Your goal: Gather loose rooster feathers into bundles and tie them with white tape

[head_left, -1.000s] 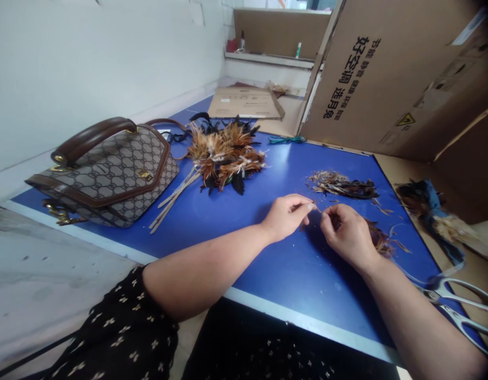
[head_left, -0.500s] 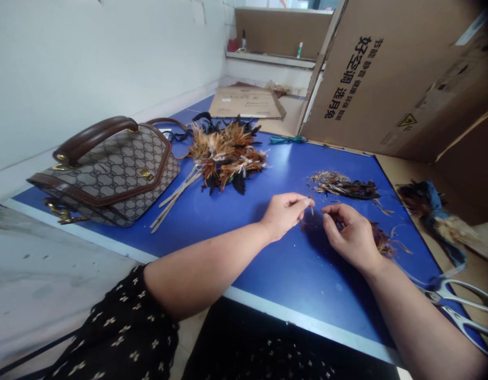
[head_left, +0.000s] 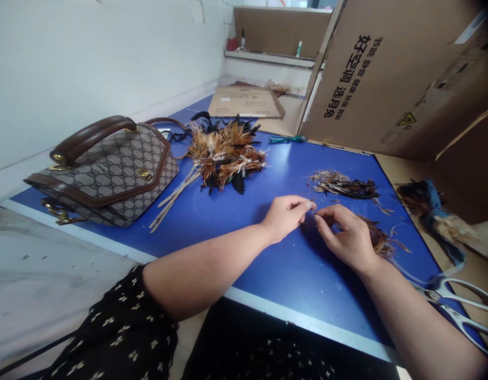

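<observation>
Over the blue table, my left hand (head_left: 287, 217) is closed in a pinch of thumb and forefinger. A small thin brownish piece shows at those fingertips, too small to name. Just to its right, my right hand (head_left: 349, 232) has thumb and forefinger brought together, and whatever lies between them is hidden. The fingertips of both hands almost meet. Beyond them lies a pile of loose dark and grey-brown feathers (head_left: 343, 184). More brown feathers (head_left: 378, 237) lie behind my right hand, partly covered by it.
On the left stand a patterned handbag (head_left: 109, 174) and a bunch of orange-brown feathers on sticks (head_left: 228, 153). Scissors (head_left: 446, 295) lie beside my right forearm. A large cardboard sheet (head_left: 371, 79) rises at the back right. A feather bundle with blue cloth (head_left: 434, 211) lies at the right.
My right hand has moved left toward my left fingertips, and its thumb and forefinger have drawn closer together. My left hand stays nearly in place.
</observation>
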Available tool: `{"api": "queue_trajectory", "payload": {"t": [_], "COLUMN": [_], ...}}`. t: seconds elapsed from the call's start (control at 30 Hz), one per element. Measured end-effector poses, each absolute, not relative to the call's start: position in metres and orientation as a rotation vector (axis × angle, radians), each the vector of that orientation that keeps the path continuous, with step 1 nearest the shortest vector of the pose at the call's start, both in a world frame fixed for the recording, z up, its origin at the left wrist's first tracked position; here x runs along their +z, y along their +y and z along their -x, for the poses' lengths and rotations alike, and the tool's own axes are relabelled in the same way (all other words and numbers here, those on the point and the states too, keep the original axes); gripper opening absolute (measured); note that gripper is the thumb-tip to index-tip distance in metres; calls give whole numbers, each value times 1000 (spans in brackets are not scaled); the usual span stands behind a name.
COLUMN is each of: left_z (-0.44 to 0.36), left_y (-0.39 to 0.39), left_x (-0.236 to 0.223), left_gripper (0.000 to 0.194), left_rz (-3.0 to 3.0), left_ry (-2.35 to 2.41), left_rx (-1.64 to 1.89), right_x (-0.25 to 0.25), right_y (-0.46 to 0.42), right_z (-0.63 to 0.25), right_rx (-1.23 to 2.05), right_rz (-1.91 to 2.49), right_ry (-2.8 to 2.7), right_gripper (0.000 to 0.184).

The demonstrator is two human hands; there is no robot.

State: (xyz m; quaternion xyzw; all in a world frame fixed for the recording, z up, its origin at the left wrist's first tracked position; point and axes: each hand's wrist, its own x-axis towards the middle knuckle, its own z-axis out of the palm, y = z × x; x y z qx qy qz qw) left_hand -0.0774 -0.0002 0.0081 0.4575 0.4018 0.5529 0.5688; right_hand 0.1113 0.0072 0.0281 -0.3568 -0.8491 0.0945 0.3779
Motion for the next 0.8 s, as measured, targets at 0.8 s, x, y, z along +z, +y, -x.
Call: {"api": "queue_trajectory", "payload": {"t": [0.8], "left_z": [80], "left_y": [-2], "left_x": [13], "left_gripper": [22], "left_rz": [-1339], "left_ry": [1067], "left_rx": [1652], "right_x": [21], "right_y": [18], "right_z": [-119], "right_rx": [96], "right_rz": [1016], "right_ry": [-2277], "right_gripper": [8]}}
